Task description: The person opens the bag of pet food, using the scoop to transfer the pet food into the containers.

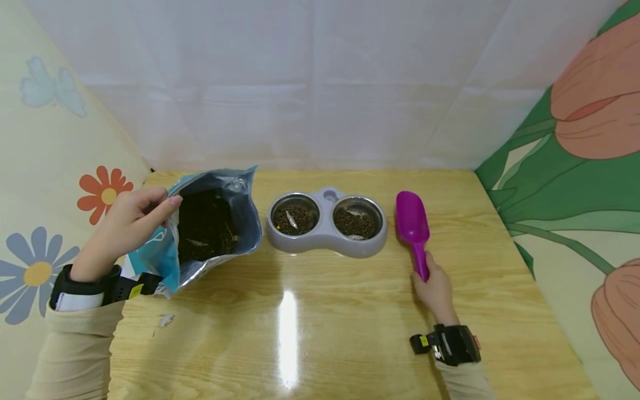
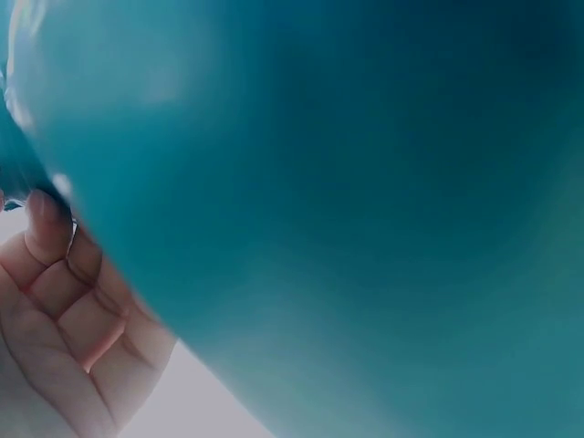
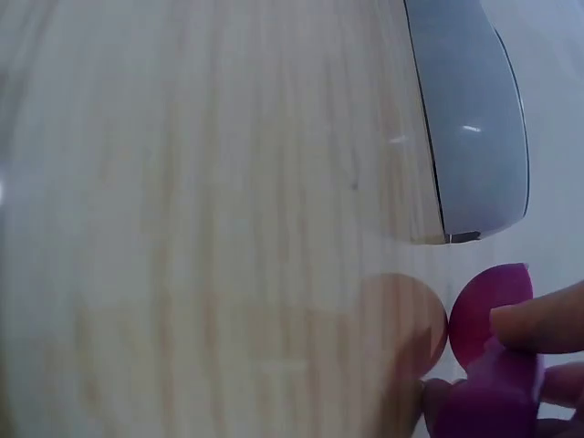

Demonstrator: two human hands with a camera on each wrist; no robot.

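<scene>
My left hand (image 1: 132, 225) pinches the rim of a blue foil bag (image 1: 245, 222), whose mouth gapes toward the camera. Dark brown pellets and a few small dried fish (image 1: 207, 228) lie inside it. The bag's blue side (image 2: 319, 228) fills most of the left wrist view. On the right, my right hand (image 1: 436, 291) holds the handle of a purple scoop (image 1: 412, 216), its bowl bare and close over the table. Between the hands stands a grey double pet bowl (image 1: 327, 244); both metal dishes contain brown pellets (image 1: 296, 219) with small dried fish on top.
The wood-grain table (image 1: 340, 322) carries all of these things. A white cloth wall (image 1: 310, 83) rises along the back edge, with flower-printed panels (image 1: 560, 239) at both sides. A pale torn patch (image 1: 166, 320) marks the table's left front.
</scene>
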